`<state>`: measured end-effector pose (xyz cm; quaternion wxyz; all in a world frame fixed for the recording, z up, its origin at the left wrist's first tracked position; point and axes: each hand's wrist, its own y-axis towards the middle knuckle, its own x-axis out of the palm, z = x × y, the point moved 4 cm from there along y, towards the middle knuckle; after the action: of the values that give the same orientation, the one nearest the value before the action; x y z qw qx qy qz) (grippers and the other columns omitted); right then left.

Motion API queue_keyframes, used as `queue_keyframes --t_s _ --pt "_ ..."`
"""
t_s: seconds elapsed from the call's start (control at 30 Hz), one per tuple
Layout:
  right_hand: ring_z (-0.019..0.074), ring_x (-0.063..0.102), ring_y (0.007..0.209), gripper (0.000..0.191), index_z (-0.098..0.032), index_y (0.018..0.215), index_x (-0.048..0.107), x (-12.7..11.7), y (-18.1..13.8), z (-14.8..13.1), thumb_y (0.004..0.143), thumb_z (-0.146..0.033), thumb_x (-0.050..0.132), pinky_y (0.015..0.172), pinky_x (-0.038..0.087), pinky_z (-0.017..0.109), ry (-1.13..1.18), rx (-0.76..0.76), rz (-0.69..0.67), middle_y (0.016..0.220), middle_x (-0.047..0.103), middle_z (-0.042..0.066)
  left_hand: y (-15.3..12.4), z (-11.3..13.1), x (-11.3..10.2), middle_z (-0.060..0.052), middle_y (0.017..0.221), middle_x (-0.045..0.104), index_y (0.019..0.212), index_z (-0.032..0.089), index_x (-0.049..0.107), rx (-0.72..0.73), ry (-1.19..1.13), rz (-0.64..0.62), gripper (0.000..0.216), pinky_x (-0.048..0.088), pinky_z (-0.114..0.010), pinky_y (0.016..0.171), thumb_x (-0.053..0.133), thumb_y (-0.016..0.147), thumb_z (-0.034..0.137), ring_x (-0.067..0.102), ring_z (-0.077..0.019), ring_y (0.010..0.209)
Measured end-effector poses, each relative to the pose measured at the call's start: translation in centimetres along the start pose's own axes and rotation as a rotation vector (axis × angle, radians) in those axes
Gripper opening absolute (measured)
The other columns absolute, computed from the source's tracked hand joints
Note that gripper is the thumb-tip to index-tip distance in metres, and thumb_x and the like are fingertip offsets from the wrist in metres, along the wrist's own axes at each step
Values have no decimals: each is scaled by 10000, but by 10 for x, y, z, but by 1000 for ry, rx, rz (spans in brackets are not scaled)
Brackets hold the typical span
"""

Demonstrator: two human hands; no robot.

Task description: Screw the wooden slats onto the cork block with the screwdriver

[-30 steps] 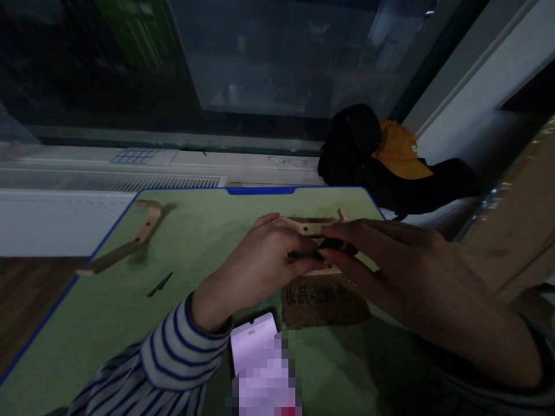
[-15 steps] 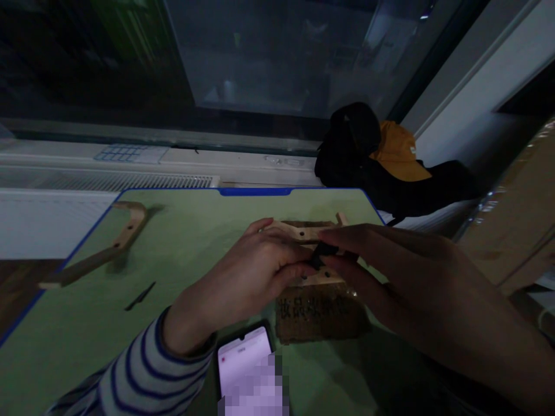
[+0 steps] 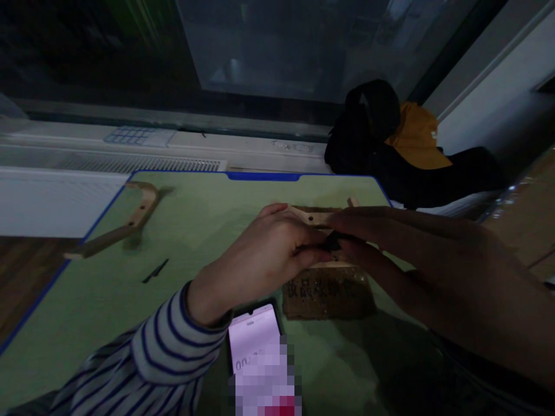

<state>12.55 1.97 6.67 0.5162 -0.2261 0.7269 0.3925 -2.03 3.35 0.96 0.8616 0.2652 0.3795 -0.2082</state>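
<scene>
Both my hands meet over the middle of a green mat (image 3: 108, 312) with a blue edge. My left hand (image 3: 264, 254) and my right hand (image 3: 390, 248) pinch a small black part (image 3: 333, 241) between their fingertips. Under them lies a light wooden piece (image 3: 313, 216) with holes in it. Just in front of the hands sits a brown cardboard box (image 3: 327, 292) with printed writing. The light is dim and the black part is mostly hidden by my fingers.
A curved wooden piece (image 3: 125, 222) lies at the mat's far left, and a small black tool (image 3: 155, 271) lies nearer. A lit phone (image 3: 254, 341) rests by my left wrist. A black bag with an orange cap (image 3: 416, 136) sits at the back right, below a window.
My hands stay together on the black part and the wooden piece. The camera view has shifted slightly, so everything sits a little higher in the picture.
</scene>
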Motion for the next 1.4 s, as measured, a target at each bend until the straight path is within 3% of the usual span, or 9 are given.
queue_keyframes --t_s 0.2,0.37,0.57,0.73,0.93,1.1,1.27,1.4 --pt "123 652 760 254 -197 1143 588 0 2 0 899 -207 516 658 490 216 -44 13 16 943 680 3 -1 0 0 13 1041 695 964 245 669 5 -1 -44 117 298 -372 997 585 883 238 582 -176 1063" --pt "143 659 724 206 -179 1076 611 0 2 1 895 -204 514 609 484 244 -86 12 39 935 692 27 0 3 0 29 1117 684 988 260 672 24 -39 -12 153 271 -362 1032 605 866 197 569 -167 1107" --pt "151 670 834 308 -203 1209 536 -1 2 -3 903 -211 511 699 522 257 -7 6 15 1116 670 25 0 1 -1 16 856 721 897 247 710 -57 -8 29 94 345 -386 959 636 844 269 630 -187 912" --pt "134 634 980 357 -226 1289 474 0 0 -2 933 -214 461 812 503 241 40 -3 -33 1250 601 20 -1 1 -2 22 899 706 870 245 698 -46 -35 13 86 338 -376 961 612 861 246 612 -173 926" --pt "129 648 838 249 -187 1142 549 3 1 1 897 -163 512 714 497 243 -2 -2 12 1095 661 25 -2 1 0 16 953 683 982 271 672 -39 6 -46 150 287 -396 1017 560 892 228 574 -177 1013" --pt "145 645 761 172 -167 1039 582 4 3 -1 877 -146 529 638 490 269 -31 2 6 994 676 25 -2 1 0 27 1028 686 1025 295 663 -34 -21 -20 206 275 -403 1033 563 885 182 567 -173 1051" --pt "147 654 788 170 -170 1044 590 4 2 -2 906 -161 492 698 517 284 -28 0 -10 990 686 32 -1 -1 0 30 912 716 889 261 685 -45 -51 25 73 308 -409 1013 644 835 235 617 -179 946" --pt "152 631 1000 306 -173 1227 516 1 0 -3 926 -204 471 841 522 284 20 -17 1 1219 626 58 -2 0 -1 42 993 714 872 266 684 -23 -69 43 61 311 -389 1018 635 844 242 607 -168 1013"
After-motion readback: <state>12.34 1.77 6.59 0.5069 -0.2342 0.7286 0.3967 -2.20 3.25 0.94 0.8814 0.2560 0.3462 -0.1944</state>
